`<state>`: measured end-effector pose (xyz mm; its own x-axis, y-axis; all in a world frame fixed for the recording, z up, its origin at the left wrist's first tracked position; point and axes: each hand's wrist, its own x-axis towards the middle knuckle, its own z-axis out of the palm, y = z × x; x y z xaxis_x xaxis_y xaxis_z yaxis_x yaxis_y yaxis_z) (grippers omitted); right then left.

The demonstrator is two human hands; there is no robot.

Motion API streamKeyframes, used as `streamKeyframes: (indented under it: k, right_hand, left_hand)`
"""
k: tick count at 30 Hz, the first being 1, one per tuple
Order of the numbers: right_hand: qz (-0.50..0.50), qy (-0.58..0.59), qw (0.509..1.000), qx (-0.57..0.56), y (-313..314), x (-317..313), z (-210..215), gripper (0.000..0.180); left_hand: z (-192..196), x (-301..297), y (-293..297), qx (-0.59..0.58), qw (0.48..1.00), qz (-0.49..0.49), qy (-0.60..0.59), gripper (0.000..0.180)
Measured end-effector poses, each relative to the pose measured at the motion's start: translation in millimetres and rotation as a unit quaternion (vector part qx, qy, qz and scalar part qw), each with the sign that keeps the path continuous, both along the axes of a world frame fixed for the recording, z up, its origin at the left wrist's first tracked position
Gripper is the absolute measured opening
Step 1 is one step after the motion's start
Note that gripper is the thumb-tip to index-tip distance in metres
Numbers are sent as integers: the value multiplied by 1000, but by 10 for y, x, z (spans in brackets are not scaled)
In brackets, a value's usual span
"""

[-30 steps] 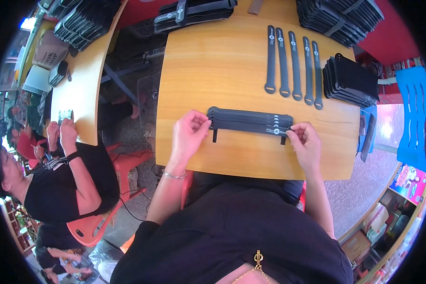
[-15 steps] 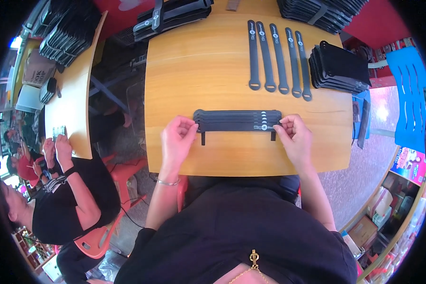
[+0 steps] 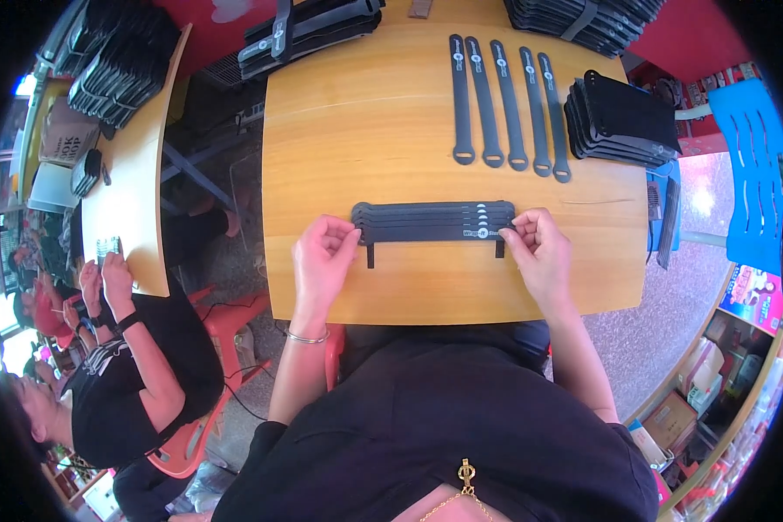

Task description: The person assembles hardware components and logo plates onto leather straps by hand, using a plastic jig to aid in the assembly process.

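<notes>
A neat row of several dark grey fastening straps (image 3: pixel 422 222), overlapped like steps, lies across the table before me. Two short black tabs (image 3: pixel 371 255) stick out below the row, one near each end. My left hand (image 3: pixel 324 261) pinches the left end of the straps between thumb and fingertips. At the right end, my right hand (image 3: pixel 541 257) has a similar pinch, beside the pale printed marks. Farther off, several loose grey straps (image 3: pixel 462 104) lie side by side, each with a slotted round end toward me.
A pile of black flat pieces (image 3: pixel 622 113) sits at the right of the wooden table (image 3: pixel 348 148). Banded black bundles (image 3: pixel 583 22) stand at the far edge. On the left, a co-worker (image 3: pixel 117 391) handles something small at another table (image 3: pixel 139 200). A blue slotted panel (image 3: pixel 752 183) hangs at right.
Both hands stay at the two ends of the straps, almost still. The whole view has shifted slightly, and the co-worker on the left leans a little differently.
</notes>
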<state>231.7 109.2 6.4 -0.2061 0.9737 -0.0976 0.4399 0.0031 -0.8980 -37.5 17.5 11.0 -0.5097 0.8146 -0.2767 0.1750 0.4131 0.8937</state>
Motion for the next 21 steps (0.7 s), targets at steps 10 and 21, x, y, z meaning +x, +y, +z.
streamKeyframes:
  k: [10, 21]
  right_hand:
    - [-9, 5, 1000, 7, 1, -25, -7, 22]
    - [-24, 18, 999, 12, 2, -18, -32, 24]
  left_hand:
    - [-6, 6, 1, 4, 1000, -1, 8, 7]
    - [-18, 20, -11, 11, 999, -7, 36, 7]
